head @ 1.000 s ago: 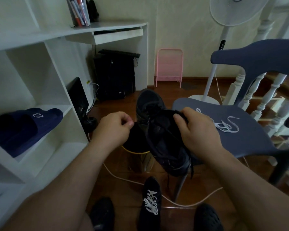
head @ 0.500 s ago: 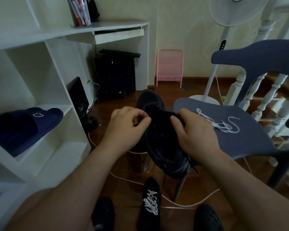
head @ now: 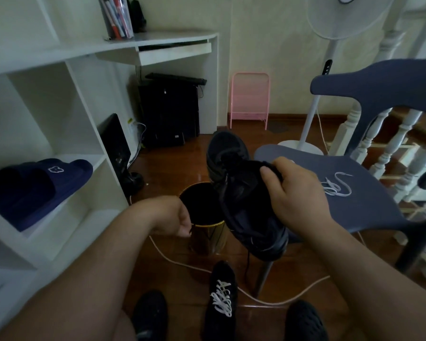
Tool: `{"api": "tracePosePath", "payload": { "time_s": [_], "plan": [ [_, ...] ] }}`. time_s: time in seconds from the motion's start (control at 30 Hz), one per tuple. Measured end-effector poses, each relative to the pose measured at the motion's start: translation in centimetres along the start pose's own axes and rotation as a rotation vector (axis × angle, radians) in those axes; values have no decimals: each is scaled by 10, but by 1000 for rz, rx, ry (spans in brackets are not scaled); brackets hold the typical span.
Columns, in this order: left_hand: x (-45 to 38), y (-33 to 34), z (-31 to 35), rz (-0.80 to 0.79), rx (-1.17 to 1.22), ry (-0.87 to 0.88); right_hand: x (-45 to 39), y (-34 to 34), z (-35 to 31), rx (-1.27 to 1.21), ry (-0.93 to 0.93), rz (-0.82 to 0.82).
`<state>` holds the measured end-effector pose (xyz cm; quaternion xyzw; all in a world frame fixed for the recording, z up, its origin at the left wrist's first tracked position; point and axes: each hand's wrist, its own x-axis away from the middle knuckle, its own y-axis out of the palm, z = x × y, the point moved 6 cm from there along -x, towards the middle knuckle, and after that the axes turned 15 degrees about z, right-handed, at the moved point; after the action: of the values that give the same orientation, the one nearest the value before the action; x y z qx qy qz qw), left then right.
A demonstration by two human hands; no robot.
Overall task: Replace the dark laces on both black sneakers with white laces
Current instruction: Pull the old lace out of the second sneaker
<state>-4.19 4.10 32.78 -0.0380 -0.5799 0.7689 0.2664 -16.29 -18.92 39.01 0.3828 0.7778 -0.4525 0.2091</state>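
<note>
My right hand grips a black sneaker by its upper and holds it tilted above the floor, toe pointing away. My left hand is low beside the bin with its fingers curled, pinching a thin dark lace that leads toward the shoe. Another dark lace end dangles below the heel. A second black sneaker with white laces stands on the floor between my feet. A loose white lace lies on the blue chair seat.
A gold bin with a dark inside stands under the held shoe. White shelves with navy slides are at the left. A white cable crosses the wooden floor. A fan stand and stair balusters are behind the chair.
My left hand has pulled down and left, away from the shoe to the bin's rim, drawing the dark lace with it. My right hand keeps its hold on the sneaker.
</note>
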Motion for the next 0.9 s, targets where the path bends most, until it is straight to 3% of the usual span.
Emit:
{"api": "tracePosePath", "payload": {
  "time_s": [0.07, 0.2, 0.27, 0.37, 0.57, 0.7, 0.83, 0.9],
  "plan": [
    [-4, -7, 3, 128, 88, 33, 2, 2, -3, -3, 3, -9],
    [2, -39, 25, 601, 505, 168, 2, 3, -10, -5, -5, -10],
    [10, -39, 38, 636, 622, 255, 3, 3, -12, -9, -11, -14],
    [11, -30, 49, 667, 567, 306, 3, 4, -13, -25, -26, -12],
    [2, -25, 44, 603, 515, 229, 3, 1, -11, -18, -52, -20],
    [-8, -34, 14, 577, 262, 112, -1, -4, -2, -38, -3, -8],
    [-10, -19, -16, 258, 138, -45, -3, -6, 2, -89, 28, 7],
    [-8, -12, -18, 198, 144, -29, -5, -8, 3, -132, 51, 30]
  ]
}}
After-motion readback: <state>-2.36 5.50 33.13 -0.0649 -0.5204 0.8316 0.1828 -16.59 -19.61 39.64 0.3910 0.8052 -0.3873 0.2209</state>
